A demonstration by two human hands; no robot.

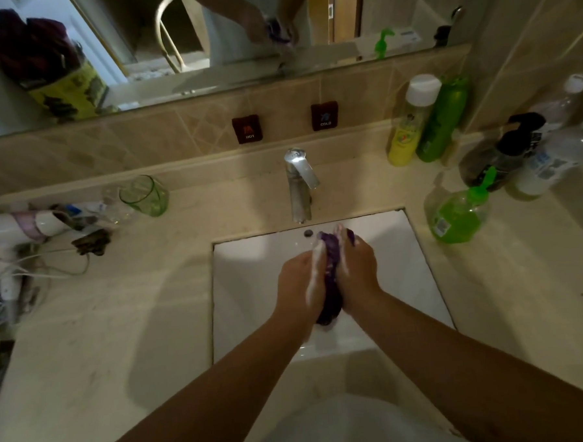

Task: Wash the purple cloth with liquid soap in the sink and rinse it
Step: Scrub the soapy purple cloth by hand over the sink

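A home bathroom: sink (239,291), faucet (300,183), mirror (206,39), toiletry bottles (426,119).

Beige tiled wall (184,131) behind the tap (300,183), mirror (206,32) above it, marble counter (118,297) around it, dim light

Single head-worn wide-angle view, looking forward and steeply down from above the white rectangular sink basin (246,290), which sits at frame centre. Both forearms enter from the bottom edge, close to the lens. The beige stone tabletop (120,331) spreads to left and right, its lines bowed by the lens. The chrome tap (300,183) stands just beyond the basin, and the wall mirror (206,39) fills the top edge, reflecting the person's torso. No second view is given.
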